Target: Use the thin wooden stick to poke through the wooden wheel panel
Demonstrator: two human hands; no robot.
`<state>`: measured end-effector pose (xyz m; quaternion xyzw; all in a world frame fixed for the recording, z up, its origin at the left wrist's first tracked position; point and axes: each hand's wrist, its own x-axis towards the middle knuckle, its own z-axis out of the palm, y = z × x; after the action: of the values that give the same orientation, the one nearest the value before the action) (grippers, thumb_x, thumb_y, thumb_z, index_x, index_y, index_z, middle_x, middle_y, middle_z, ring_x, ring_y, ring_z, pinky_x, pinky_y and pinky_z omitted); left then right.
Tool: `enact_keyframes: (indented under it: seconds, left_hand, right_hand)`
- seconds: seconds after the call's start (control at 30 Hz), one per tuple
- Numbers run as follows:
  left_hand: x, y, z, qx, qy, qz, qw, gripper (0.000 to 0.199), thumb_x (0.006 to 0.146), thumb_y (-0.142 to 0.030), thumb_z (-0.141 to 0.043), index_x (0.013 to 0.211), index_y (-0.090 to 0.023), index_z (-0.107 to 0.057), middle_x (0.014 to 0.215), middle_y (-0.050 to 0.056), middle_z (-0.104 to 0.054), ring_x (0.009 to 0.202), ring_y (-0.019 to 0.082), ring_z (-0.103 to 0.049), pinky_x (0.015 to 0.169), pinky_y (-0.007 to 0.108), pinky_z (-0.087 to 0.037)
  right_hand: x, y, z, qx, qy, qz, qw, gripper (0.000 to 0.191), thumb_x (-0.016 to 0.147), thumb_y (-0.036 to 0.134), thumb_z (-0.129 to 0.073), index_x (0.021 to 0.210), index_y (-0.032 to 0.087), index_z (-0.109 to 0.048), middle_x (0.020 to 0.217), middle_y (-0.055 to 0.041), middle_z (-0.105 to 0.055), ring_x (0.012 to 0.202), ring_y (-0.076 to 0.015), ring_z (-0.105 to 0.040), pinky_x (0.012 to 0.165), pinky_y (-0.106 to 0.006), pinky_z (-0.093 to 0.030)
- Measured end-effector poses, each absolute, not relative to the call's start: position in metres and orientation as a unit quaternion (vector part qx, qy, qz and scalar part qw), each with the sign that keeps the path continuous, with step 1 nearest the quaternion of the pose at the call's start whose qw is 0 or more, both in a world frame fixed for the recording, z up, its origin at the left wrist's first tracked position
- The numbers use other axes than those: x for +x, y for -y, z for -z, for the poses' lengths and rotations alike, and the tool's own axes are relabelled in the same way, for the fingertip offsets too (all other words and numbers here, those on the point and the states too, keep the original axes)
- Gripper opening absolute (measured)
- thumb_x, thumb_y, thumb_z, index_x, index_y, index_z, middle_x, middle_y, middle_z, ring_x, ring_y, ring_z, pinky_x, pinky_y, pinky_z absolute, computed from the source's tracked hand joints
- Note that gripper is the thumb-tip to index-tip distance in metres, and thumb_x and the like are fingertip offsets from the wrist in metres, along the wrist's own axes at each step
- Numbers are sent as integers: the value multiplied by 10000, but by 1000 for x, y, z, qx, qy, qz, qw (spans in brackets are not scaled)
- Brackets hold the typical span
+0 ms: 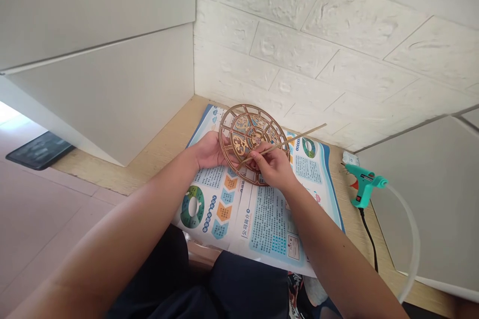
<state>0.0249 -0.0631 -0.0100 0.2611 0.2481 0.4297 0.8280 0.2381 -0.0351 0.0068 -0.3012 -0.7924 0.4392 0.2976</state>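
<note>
A round openwork wooden disc (239,144) with spokes and cut-out curls is held tilted above a printed poster sheet (269,224). My left hand (210,150) grips the disc at its left rim, with its fingers partly hidden behind it. Between thumb and fingers of my right hand (275,165) is a thin, flat wooden strip (305,133). The strip slants across the disc's front, its lower left end at the disc's lower part and its upper right end sticking out past the rim. Whether that lower end touches the disc I cannot tell.
A teal glue gun (362,184) lies at the right on the wooden surface (160,132), a long pale glue stick (413,239) curving from its back and a black cord below. White panels stand left and right, a white brick-pattern wall (292,55) behind. A dark phone-like slab (39,150) lies far left.
</note>
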Motion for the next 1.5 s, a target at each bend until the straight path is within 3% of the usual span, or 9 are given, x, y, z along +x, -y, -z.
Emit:
enact_keyframes:
  seconds: [0.23, 0.33, 0.47, 0.63, 0.8, 1.33, 1.5]
  left_hand:
    - [26, 64, 9, 273, -220, -429, 833, 412, 838, -188, -405, 1092, -38, -692, 803, 175, -723, 628, 235, -655, 681, 402, -553]
    - [22, 61, 16, 261, -220, -421, 840, 398, 834, -209, -414, 1052, -40, -701, 916, 200, -736, 767, 268, -700, 754, 423, -573]
    - [16, 56, 27, 262, -163, -391, 867, 455, 883, -261, -405, 1194, -44, -657, 1095, 217, -723, 982, 329, -709, 874, 529, -565]
    - [13, 53, 32, 262, -108, -374, 883, 502, 923, -265, -369, 1292, -20, -605, 1188, 248, -692, 1103, 364, -681, 894, 554, -565]
    - [14, 55, 29, 259, -135, -378, 878, 504, 928, -265, -370, 1308, -29, -604, 1197, 241, -692, 1093, 367, -687, 896, 562, -564]
    - [14, 57, 25, 293, -153, -402, 854, 479, 918, -218, -340, 1184, -9, -679, 1022, 235, -730, 915, 332, -720, 792, 528, -596]
    - [16, 60, 23, 297, -184, -408, 844, 471, 920, -223, -348, 1190, -32, -684, 1011, 218, -734, 940, 342, -716, 802, 557, -589]
  right_hand:
    - [238, 35, -10, -307, 807, -425, 272, 438, 946, 549, -559, 772, 153, -626, 761, -62, -630, 684, -109, -561, 633, -249, -449]
    - [239, 33, -11, -315, 772, -469, 293, 467, 927, 599, -566, 794, 153, -603, 767, -61, -637, 656, -101, -557, 616, -242, -455]
    - [240, 32, -13, -287, 734, -529, 315, 499, 916, 642, -555, 808, 155, -559, 784, -59, -655, 674, -100, -586, 647, -242, -491]
    - [242, 34, -12, -264, 778, -495, 282, 410, 955, 548, -554, 842, 155, -580, 843, -62, -665, 774, -109, -628, 718, -252, -513]
    - [243, 35, -13, -249, 810, -459, 268, 347, 986, 476, -530, 866, 158, -602, 857, -56, -679, 820, -115, -642, 785, -276, -501]
    - [240, 42, -18, -210, 864, -394, 233, 321, 999, 425, -510, 869, 148, -608, 866, -57, -637, 792, -113, -587, 740, -265, -465]
    - [239, 42, -15, -217, 870, -380, 226, 311, 989, 407, -524, 850, 147, -622, 843, -54, -635, 775, -112, -580, 708, -252, -456]
